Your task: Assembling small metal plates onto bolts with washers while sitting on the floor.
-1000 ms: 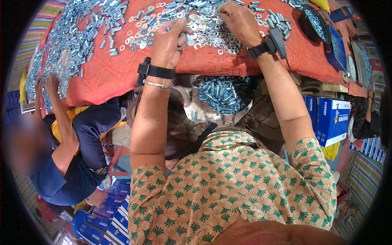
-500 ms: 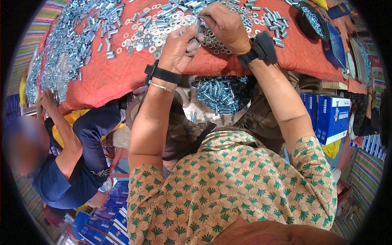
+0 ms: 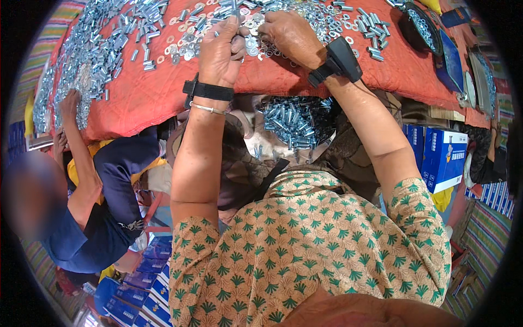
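- Left hand [image 3: 220,46] is up at the near edge of the table, fingers pinched narrow around a small metal piece [image 3: 235,20]; too small to tell if it is a bolt or a sleeve.
- Right hand [image 3: 291,34] sits just beside it, fingers curled down into the washers [image 3: 305,13]; cannot tell whether it grips anything.
- Both wrists carry black straps; the right strap has a black box [image 3: 343,57] on it.
- Washers lie in a loose spread under and around both hands, on the red cloth [image 3: 141,95] covering the table.
- Bolts [image 3: 90,52] are heaped thick at the left end of the cloth, more scattered at top right.
- Another pile of bolts in the lap [image 3: 294,121], below the table edge, between the forearms.
- Co-worker's hand [image 3: 70,103] rests on the left bolt heap; that person wears a dark blue top, lower left.
- Blue boxes [image 3: 436,158] stand at right, more blue boxes stacked lower left.
- Dark tray [image 3: 419,27] with small parts at top right.
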Available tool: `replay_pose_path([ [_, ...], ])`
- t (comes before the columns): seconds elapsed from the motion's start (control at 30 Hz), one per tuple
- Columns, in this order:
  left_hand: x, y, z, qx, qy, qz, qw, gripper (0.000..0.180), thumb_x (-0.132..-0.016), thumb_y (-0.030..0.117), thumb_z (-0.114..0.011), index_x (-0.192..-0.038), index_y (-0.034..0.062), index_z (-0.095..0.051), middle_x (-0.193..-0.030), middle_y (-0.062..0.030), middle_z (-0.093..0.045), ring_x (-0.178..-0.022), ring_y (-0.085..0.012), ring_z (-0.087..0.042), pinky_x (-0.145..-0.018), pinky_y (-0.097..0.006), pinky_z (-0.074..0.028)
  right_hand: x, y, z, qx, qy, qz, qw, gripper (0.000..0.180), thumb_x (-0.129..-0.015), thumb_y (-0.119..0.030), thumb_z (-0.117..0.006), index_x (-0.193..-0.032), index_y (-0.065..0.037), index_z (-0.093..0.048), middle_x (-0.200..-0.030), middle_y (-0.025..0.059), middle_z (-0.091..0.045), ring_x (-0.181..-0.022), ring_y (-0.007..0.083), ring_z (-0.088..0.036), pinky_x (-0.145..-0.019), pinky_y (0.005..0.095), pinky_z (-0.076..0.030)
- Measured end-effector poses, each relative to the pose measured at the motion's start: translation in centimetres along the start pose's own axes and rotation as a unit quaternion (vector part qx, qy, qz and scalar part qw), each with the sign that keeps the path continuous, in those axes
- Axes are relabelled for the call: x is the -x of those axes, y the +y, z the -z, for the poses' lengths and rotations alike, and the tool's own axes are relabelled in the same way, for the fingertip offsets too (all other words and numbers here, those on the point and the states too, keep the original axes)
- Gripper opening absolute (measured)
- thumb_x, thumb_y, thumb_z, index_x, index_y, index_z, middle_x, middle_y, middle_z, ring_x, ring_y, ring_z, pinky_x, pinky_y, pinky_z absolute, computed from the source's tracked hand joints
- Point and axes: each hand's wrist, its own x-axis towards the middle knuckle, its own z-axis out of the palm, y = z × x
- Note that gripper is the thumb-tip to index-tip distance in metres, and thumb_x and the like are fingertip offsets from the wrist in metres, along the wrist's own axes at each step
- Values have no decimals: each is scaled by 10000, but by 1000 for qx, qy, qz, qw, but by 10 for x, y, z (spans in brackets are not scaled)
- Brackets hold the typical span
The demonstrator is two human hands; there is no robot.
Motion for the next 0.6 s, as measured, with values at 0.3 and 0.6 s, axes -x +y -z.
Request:
replay_pose_path([
  [0.3, -1, -4, -6, -48, 18, 11, 999, 202, -932, 173, -600, -1020, -9, -592, -782, -62, -596, -475, -29, -365, -407, -161, -262, 1, 7, 1, -163, 48, -90, 981, 126, -798, -128, -686, -845, -16, -650, -753, 74, -611, -688, 192, -634, -599, 340, -490],
  [0.6, 8, -17, -22, -117, -45, 104, 987, 202, -936, 190, -598, -1007, 1, -595, -732, -32, -591, -466, -15, -379, -401, -155, -270, 0, 22, 32, -404, 110, -247, 874, 161, -835, -171, -692, -875, -14, -692, -727, 9, -674, -671, 88, -631, -596, 239, -494],
])
